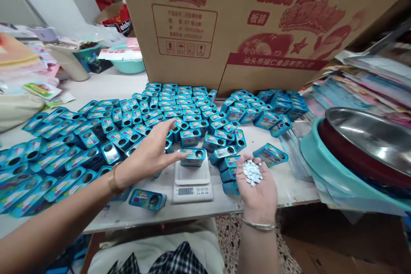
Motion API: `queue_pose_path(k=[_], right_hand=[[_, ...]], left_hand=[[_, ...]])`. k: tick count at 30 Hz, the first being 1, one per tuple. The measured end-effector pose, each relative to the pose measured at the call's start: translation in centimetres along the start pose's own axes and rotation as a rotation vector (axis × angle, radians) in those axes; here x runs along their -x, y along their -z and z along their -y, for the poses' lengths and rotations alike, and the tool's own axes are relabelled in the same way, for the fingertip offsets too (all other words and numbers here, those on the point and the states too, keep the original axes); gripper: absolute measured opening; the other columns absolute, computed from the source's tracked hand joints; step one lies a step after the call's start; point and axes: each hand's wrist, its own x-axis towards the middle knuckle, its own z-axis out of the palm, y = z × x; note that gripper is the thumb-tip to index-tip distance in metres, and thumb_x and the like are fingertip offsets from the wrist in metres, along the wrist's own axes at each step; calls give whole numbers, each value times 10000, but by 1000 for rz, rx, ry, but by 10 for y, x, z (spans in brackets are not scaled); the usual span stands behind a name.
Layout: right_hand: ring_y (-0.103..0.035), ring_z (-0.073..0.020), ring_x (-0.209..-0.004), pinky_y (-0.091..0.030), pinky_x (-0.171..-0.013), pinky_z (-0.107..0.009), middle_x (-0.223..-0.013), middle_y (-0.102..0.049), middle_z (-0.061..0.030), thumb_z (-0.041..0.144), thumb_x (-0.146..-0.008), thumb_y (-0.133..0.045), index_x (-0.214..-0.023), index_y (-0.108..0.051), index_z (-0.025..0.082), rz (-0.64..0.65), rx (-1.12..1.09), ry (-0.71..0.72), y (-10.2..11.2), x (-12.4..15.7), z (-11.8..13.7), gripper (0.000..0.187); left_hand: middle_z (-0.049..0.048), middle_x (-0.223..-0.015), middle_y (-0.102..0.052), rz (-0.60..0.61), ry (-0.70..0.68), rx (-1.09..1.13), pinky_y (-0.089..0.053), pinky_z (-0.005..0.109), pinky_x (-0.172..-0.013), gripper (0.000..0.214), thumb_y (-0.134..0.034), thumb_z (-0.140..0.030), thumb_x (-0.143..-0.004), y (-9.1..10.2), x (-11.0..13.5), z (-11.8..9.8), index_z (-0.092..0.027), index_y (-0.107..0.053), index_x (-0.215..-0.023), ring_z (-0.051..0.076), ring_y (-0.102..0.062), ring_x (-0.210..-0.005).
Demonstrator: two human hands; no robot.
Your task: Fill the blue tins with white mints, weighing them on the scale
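My left hand (150, 150) hovers with fingers stretched out, its tips just left of a small blue tin (192, 156) that rests on a white digital scale (192, 184). Nothing is in that hand. My right hand (257, 184) is turned palm up and cupped, holding a heap of small white and pale blue tablets (252, 172), to the right of the scale. Several more blue tins (154, 111) with round holes in their lids cover the table behind and to the left. One tin (147, 199) lies alone near the front edge.
A large printed cardboard box (244, 21) stands behind the tins. At right a steel bowl (369, 137) sits in a teal basin (324, 171) beside stacked paper sheets (369, 81). Teal bowls (128, 65) and clutter fill the far left. The table's front edge (199, 214) is close.
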Motion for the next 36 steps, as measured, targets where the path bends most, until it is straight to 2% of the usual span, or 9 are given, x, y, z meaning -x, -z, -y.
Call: queue_pose_path(k=[4, 11, 17, 19, 24, 28, 30, 33, 36], right_hand=[[-641, -97, -776, -589, -751, -271, -724, -621, 5, 130, -856, -406, -725, -538, 168, 64, 0, 62, 7, -3, 17, 189], [-643, -104, -780, -593, -719, -265, -758, -625, -18, 113, -839, -393, -734, -529, 163, 36, -28, 194, 20, 0, 53, 178], [-641, -110, -753, -595, -710, -271, -724, -604, -17, 134, -882, -326, -720, -527, 158, -3, -98, 237, 27, 9, 74, 259], [-640, -111, -748, -593, -711, -270, -724, -605, -22, 138, -896, -312, -711, -530, 153, -27, -113, 247, 30, 10, 77, 286], [-634, -106, -743, -587, -696, -254, -724, -605, -23, 135, -908, -296, -694, -536, 147, -36, -148, 249, 35, 8, 87, 322], [-629, -94, -747, -583, -709, -243, -729, -605, -15, 123, -904, -293, -693, -538, 148, -45, -162, 296, 39, 5, 96, 325], [-627, -89, -748, -581, -713, -238, -731, -602, -10, 106, -895, -287, -694, -533, 152, -63, -172, 295, 42, 1, 99, 322], [-633, -86, -776, -581, -732, -247, -763, -607, -7, 74, -868, -288, -717, -530, 167, -104, -158, 287, 49, -5, 101, 300], [-639, -95, -825, -583, -765, -275, -808, -618, 3, 85, -839, -351, -762, -531, 190, -94, -45, 352, 60, -11, 103, 222]], left_hand=[[125, -1384, -423, -3, -22, -53, -372, 449, -1060, 767, -584, -570, -810, 7, -4, 0, -207, -273, -1410, 297, -417, -1274], [139, -1308, -474, 151, -110, -197, -385, 440, -988, 702, -616, -510, -799, -26, -11, -11, -174, -360, -1360, 306, -440, -1192], [136, -1278, -507, 153, -134, -335, -337, 458, -966, 714, -659, -497, -756, -52, -17, -11, -184, -393, -1339, 317, -443, -1154], [124, -1206, -561, 189, -135, -366, -329, 461, -953, 605, -658, -443, -767, -57, -18, -9, -187, -463, -1279, 310, -477, -1113], [52, -995, -656, 229, -174, -349, -308, 460, -952, 287, -598, -416, -822, -40, -27, -14, -232, -607, -1042, 260, -561, -983], [40, -924, -662, 27, -211, -311, -349, 421, -884, 409, -590, -545, -797, -6, -67, -42, -236, -614, -1064, 253, -572, -921], [41, -887, -663, -71, -237, -269, -366, 400, -847, 427, -586, -554, -795, -3, -98, -63, -218, -621, -1057, 246, -579, -887], [41, -886, -668, -70, -283, -183, -384, 382, -834, 414, -558, -535, -820, -29, -152, -94, -205, -620, -1062, 228, -593, -857], [74, -1034, -659, 60, -372, -155, -365, 407, -916, 428, -541, -485, -845, -80, -201, -117, -197, -570, -1161, 251, -574, -1004]])
